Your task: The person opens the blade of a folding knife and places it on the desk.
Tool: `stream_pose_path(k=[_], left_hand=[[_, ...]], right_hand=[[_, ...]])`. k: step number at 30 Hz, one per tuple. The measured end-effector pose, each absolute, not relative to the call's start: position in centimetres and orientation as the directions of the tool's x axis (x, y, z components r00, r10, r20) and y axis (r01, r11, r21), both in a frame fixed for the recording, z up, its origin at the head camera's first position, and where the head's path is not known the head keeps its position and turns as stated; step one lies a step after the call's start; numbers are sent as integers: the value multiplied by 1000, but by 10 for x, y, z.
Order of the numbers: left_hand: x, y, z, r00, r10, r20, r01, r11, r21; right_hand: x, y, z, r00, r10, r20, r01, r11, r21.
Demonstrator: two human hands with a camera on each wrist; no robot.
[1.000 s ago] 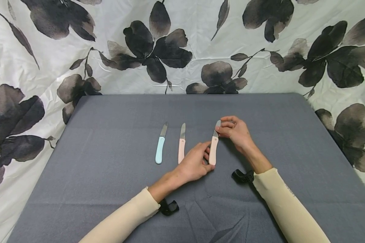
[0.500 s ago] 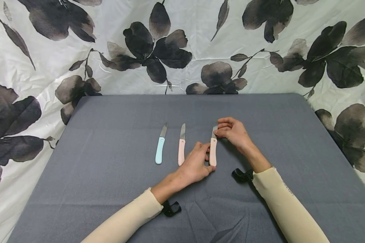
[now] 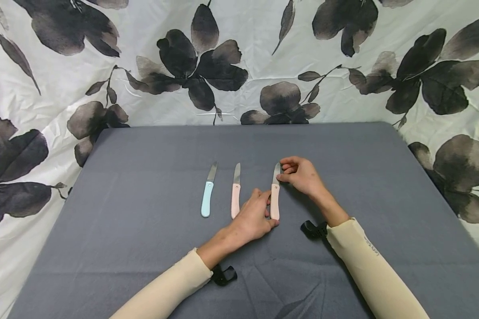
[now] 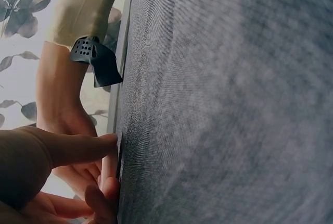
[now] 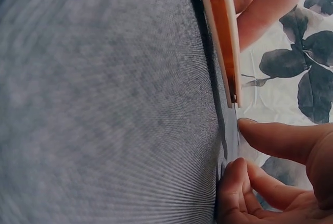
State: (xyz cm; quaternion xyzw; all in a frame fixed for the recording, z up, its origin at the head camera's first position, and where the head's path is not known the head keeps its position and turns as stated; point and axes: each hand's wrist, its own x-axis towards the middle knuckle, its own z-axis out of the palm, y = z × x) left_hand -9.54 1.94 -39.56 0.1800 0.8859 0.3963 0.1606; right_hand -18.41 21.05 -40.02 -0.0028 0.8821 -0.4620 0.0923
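Note:
A pink-handled folding knife (image 3: 275, 201), its blade out, is at the right end of a row of knives, on or just above the grey cloth. My left hand (image 3: 252, 217) grips its handle, with the thumb at the butt and fingers along the left side. At the blade, my right hand (image 3: 303, 176) pinches with thumb and curled fingers near the tip. In the right wrist view the slotted handle (image 5: 221, 31) is seen edge-on above my right thumb. A second pink knife (image 3: 235, 195) lies to the left, its butt partly behind my left hand. Farther left lies a light blue knife (image 3: 207, 195).
Grey cloth covers the table (image 3: 143, 248), with creases near the front. A white curtain with dark flowers (image 3: 219, 66) hangs behind and at both sides. Black wrist mounts (image 3: 225, 275) stick out below both sleeves.
The right-hand pink knife has come down and turned, so its blade tip swung left and it stands nearly parallel to its neighbour. Both hands moved with it; the other knives stayed put.

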Motion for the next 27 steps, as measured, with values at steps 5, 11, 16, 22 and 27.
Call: stream_pose_path(k=[5, 11, 16, 22, 27], left_hand=[[-96, 18, -396, -880, 453, -141, 209, 638, 741], [-97, 16, -397, -872, 471, -133, 230, 634, 738], [-99, 18, -397, -867, 479, -138, 236, 638, 733], [-98, 19, -393, -863, 480, -157, 227, 646, 729], [-99, 15, -385, -870, 465, -161, 216, 654, 725]], right_hand=[[-183, 210, -401, -980, -103, -169, 73, 606, -792], [-183, 210, -402, -981, -103, -162, 63, 625, -778], [-182, 212, -400, -980, -93, -177, 76, 645, -760], [-181, 215, -398, -978, -90, -188, 84, 654, -752], [-179, 217, -397, -979, -110, -172, 54, 674, -737]])
